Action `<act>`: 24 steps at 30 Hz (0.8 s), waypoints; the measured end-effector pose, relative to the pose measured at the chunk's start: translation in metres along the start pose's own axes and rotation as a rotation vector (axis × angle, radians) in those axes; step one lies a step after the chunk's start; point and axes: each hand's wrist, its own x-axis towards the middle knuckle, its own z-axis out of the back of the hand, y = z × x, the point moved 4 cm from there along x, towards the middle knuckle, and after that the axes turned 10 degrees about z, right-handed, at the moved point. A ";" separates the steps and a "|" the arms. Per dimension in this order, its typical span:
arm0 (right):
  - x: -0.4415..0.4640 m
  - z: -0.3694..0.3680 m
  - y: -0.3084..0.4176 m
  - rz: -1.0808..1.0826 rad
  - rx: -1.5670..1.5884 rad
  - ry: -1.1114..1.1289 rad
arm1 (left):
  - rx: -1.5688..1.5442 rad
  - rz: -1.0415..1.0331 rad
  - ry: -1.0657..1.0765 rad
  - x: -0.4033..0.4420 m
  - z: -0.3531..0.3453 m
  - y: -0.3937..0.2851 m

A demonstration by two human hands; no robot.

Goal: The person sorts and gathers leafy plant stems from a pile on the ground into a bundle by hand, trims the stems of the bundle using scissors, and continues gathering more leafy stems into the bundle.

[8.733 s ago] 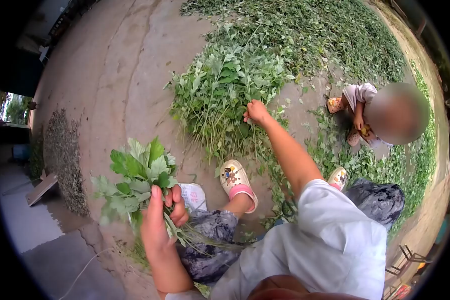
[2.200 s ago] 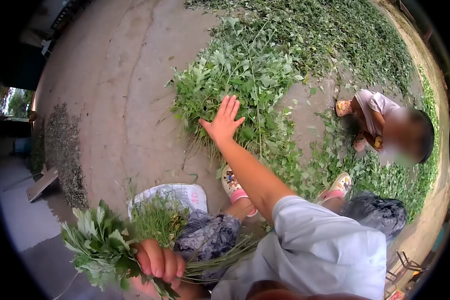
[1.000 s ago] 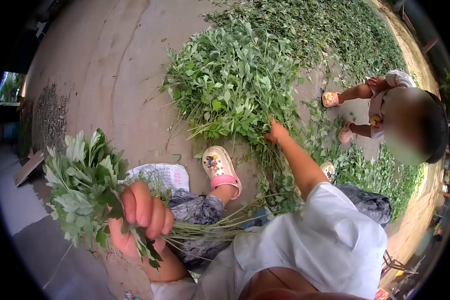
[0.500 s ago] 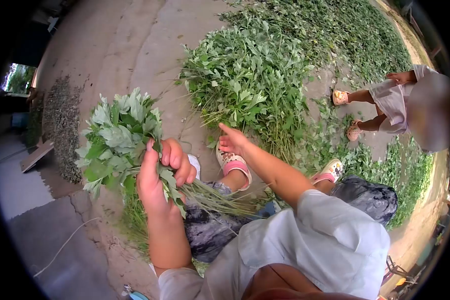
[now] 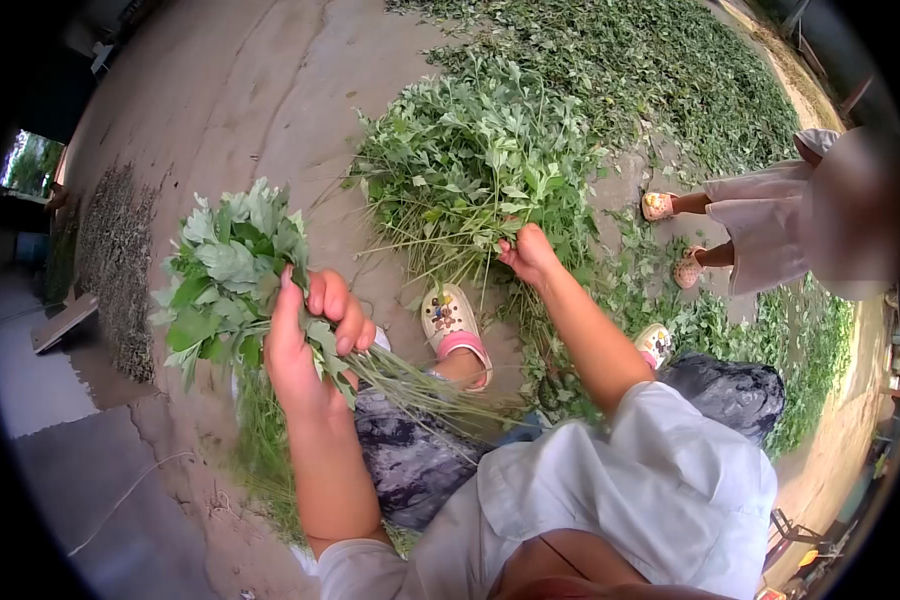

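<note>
Clasping a long-stemmed, green leafy bunch [image 5: 232, 275]: left hand [image 5: 315, 335]. Pinching thin green stems [image 5: 475, 238] at the leafy heap [image 5: 480, 150]: right hand [image 5: 530, 256].

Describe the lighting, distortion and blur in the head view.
Head view: soft, even light on the leaf pile, with no hard shadows; a bright opening against deep darkness at far left; wide-lens bending and black corners; the head of the other person blurred out, the held bunch fairly clear.

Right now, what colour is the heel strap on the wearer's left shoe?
The heel strap is pink, seen best in the head view.
</note>
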 end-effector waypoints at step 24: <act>-0.082 0.087 0.122 0.246 -0.785 0.028 | 0.175 0.279 0.049 0.029 -0.031 0.055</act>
